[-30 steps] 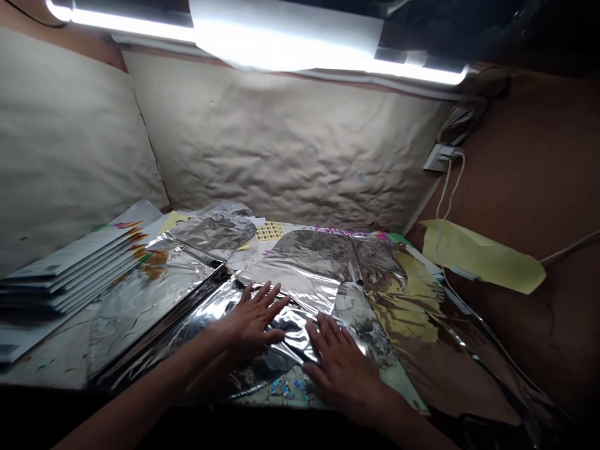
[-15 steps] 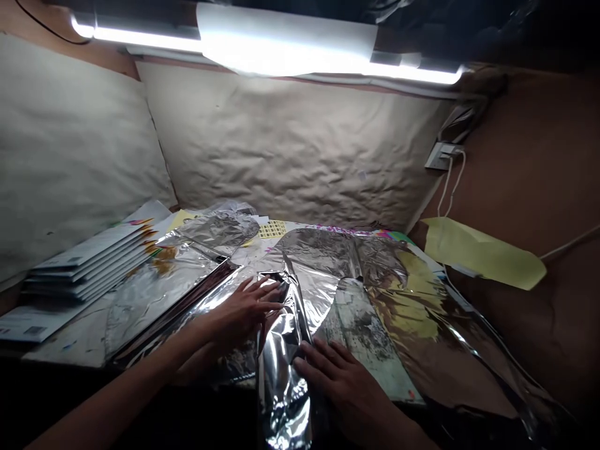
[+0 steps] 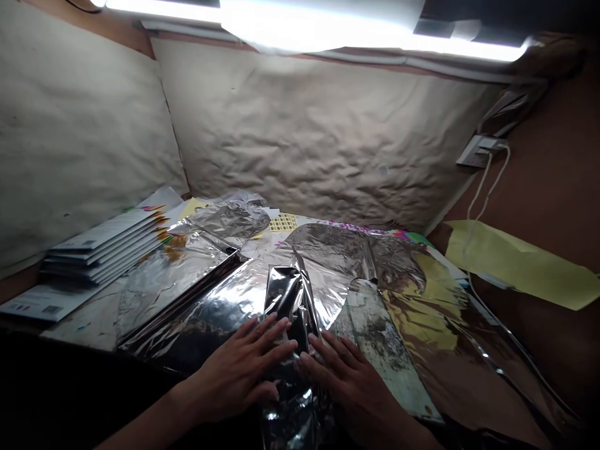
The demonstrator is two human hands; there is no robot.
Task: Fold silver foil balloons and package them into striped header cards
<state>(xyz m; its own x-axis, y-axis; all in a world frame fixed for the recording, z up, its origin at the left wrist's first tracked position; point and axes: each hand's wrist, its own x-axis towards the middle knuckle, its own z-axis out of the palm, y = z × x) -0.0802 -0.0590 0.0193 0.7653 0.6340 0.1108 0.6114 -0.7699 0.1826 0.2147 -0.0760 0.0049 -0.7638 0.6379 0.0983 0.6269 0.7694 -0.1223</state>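
While left hand (image 3: pixel 237 369) lies palm down, fingers spread, on shiny strip (image 3: pixel 289 378), right hand (image 3: pixel 349 372) lies flat at its right edge, fingers slightly apart. Strip runs down middle of table (image 3: pixel 87 325), past near edge. Booklets (image 3: pixel 107 247) stacked at left.

On my feed, a stack of white printed papers (image 3: pixel 110 240) sits at the left, with a crinkled cream wall covering (image 3: pixel 319 137) behind, beneath a glowing tube lamp (image 3: pixel 473 45). To the right I can make out a wall socket (image 3: pixel 469 154) with white cables (image 3: pixel 483 181) hanging from it, a yellow sheet (image 3: pixel 520 262) below; a small yellow printed sheet (image 3: pixel 284 222) lies near the back.
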